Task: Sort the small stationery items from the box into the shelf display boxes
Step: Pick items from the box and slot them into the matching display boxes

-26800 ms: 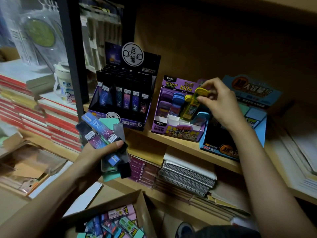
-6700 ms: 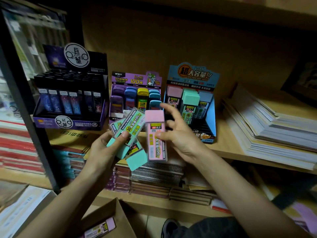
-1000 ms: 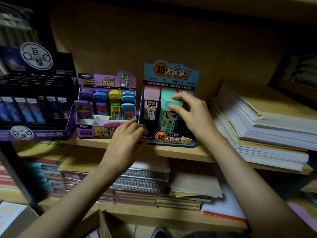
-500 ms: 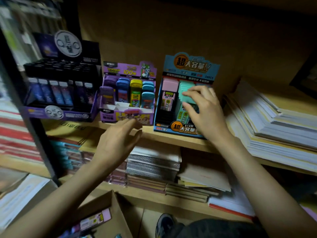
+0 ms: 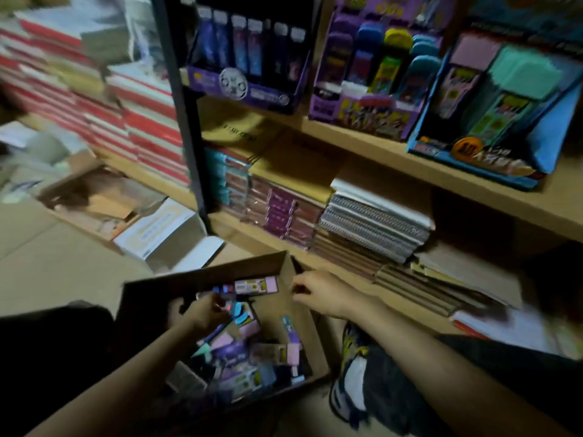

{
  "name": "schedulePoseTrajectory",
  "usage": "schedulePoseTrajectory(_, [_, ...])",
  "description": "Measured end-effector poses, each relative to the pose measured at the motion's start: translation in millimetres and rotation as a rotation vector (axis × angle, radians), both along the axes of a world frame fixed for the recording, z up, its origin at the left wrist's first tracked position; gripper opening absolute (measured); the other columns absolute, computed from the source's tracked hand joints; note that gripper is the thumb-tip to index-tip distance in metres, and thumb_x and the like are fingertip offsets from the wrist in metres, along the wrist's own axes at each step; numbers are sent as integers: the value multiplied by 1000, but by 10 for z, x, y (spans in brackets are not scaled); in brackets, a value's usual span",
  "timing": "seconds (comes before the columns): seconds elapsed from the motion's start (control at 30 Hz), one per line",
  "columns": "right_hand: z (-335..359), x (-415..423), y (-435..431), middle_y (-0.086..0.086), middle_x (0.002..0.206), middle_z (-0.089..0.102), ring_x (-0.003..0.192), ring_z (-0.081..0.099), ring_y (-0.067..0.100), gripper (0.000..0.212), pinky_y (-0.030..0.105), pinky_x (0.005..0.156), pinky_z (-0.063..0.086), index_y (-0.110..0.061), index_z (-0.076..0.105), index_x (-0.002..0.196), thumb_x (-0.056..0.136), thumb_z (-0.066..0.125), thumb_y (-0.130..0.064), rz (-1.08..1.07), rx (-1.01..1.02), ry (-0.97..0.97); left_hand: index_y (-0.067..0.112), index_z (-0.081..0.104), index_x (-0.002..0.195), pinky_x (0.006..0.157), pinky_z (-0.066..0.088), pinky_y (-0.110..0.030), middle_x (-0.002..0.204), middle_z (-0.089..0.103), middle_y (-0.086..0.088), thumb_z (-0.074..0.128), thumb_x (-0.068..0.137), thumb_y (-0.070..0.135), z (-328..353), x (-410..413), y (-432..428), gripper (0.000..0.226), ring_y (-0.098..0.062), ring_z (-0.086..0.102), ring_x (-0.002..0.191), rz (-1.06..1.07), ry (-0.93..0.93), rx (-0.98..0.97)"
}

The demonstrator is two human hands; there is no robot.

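Picking step: left hand [image 5: 205, 313] digs in the box [image 5: 304, 323], grip unclear through blur, right hand [image 5: 321, 294] loose and empty; next, lift one out.

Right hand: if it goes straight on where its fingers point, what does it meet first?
Likely the pink case lying inside the cardboard box; the right hand points left toward it, but depth is unclear.

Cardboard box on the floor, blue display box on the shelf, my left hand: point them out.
cardboard box [image 5: 303, 330], head view, bare inner right wall
blue display box [image 5: 549, 126], head view, right side panel
left hand [image 5: 203, 314], head view, back of the hand
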State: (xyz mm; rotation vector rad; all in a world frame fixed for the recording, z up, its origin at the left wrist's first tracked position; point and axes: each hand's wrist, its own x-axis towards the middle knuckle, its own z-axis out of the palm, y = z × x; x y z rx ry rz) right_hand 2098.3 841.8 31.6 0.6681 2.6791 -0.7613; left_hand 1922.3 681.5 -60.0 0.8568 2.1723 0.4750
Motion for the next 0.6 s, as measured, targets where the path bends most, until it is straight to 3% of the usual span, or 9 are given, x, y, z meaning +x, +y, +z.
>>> schedulePoseTrajectory(0.07, [-419,-54,-133,12,107,66,99,60,23,20,33,82,48,-5,64,105,93,54,-18,-53,-117,-61,-1,60,107,73,41,-27,110,66,-23,61,89,10,-293,69,-215,21,-27,62,96,73,-52,-46])
schedulePoseTrajectory(0.17, [-966,-83,-295,17,107,64,99,59,29,23,41,87,48,1,63,105,94,52,-17,-95,-240,-150,-1,55,120,68,40,-25,104,64,-10,68,86,15,-640,135,-464,40,-20,60,90,124,-120,-40])
schedulePoseTrajectory(0.27, [-1381,-48,-343,9,91,60,89,57,27,19,30,74,45,-3,63,102,92,54,-17,-145,-254,-208,4,51,126,80,50,-32,113,64,-14,73,81,14,-902,174,-638,51,-28,64,98,161,-199,-11])
schedulePoseTrajectory(0.37, [-1673,-33,-315,2,81,55,83,54,23,9,30,68,41,-10,58,90,89,60,-19,-167,-254,-245,7,54,121,90,48,-36,121,58,-15,76,78,21,-1097,175,-725,51,-29,59,106,145,-162,5])
schedulePoseTrajectory(0.43, [-1837,-52,-302,6,105,60,100,56,24,20,30,82,44,-12,58,103,86,64,-20,-113,-240,-266,10,55,122,92,43,-29,126,55,-11,76,77,31,-1198,176,-745,53,-26,54,113,82,-54,3])
schedulePoseTrajectory(0.5, [-1943,-98,-317,6,131,53,120,50,25,49,33,98,42,-14,51,128,84,68,-25,-75,-251,-310,16,53,126,91,37,-25,129,53,-5,73,75,47,-1278,198,-728,62,-22,49,118,-4,18,10])
schedulePoseTrajectory(0.6, [-2075,-143,-344,4,141,41,128,41,24,72,34,105,36,-21,35,142,81,71,-34,-21,-233,-363,22,47,131,92,34,-28,130,49,-2,65,68,69,-1376,237,-666,81,-19,44,116,-145,70,18])
